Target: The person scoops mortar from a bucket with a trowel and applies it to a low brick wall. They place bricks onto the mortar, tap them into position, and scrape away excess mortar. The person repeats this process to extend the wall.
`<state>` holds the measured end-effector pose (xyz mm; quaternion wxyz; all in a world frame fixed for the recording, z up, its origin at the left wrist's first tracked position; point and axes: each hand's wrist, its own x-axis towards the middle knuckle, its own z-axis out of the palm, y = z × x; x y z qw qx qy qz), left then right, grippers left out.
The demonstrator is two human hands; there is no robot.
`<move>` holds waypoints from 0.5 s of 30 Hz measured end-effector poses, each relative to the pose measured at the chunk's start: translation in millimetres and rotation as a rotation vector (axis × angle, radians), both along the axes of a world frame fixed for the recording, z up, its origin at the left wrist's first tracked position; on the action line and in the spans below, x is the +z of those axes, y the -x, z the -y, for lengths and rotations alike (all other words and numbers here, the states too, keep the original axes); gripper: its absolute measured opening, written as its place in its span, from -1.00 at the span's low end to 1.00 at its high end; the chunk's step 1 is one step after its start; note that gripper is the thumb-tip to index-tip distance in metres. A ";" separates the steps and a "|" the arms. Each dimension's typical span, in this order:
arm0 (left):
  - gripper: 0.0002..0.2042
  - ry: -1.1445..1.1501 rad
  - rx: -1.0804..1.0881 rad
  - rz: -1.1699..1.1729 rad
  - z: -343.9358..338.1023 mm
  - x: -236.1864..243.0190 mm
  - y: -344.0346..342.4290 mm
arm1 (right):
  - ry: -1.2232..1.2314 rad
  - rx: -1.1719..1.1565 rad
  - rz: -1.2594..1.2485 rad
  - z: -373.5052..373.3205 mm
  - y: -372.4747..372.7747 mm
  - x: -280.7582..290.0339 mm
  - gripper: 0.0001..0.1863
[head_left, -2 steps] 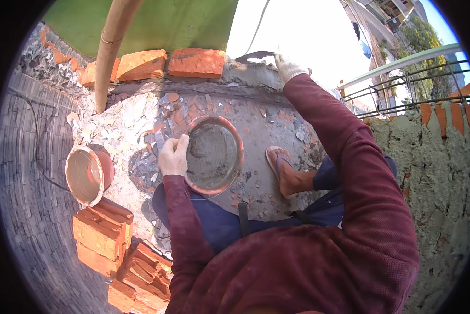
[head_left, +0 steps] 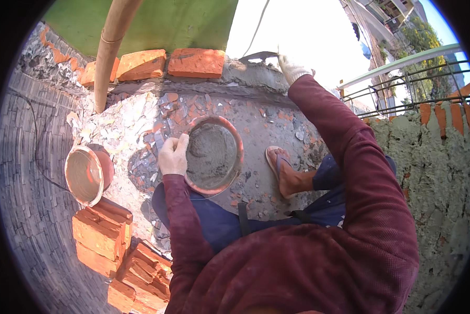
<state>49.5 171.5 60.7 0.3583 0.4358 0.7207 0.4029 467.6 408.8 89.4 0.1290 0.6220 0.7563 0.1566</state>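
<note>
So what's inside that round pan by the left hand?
The pan holds grey mortar, heaped, nearly to the rim. The left hand grips its near edge. The pan's bottom is covered by mortar.

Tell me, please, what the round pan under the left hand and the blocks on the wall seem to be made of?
The round pan looks like plastic or painted metal: thin reddish rim, smeared with grey wet mortar; which one is unclear. The left hand wears a whitish, probably fabric glove and touches the rim. The blocks look like fired clay bricks: orange, matte, rough faces.
</note>
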 end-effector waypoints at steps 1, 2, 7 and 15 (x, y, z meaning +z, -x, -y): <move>-0.57 -0.006 0.003 -0.004 -1.6 1.2 1.5 | 0.021 -0.028 0.040 -1.5 -4.3 4.3 -0.63; -0.57 -0.019 -0.001 -0.018 -2.3 -0.9 2.1 | 0.041 -0.058 0.081 -3.2 -9.0 8.8 -0.63; -0.58 -0.009 0.007 0.032 -7.7 -2.1 7.5 | 0.213 -0.214 -0.066 -19.8 12.4 32.1 -0.62; -0.63 -0.009 -0.006 0.024 -6.4 -4.9 2.6 | 0.236 -0.052 0.222 -12.6 49.5 -4.0 -0.62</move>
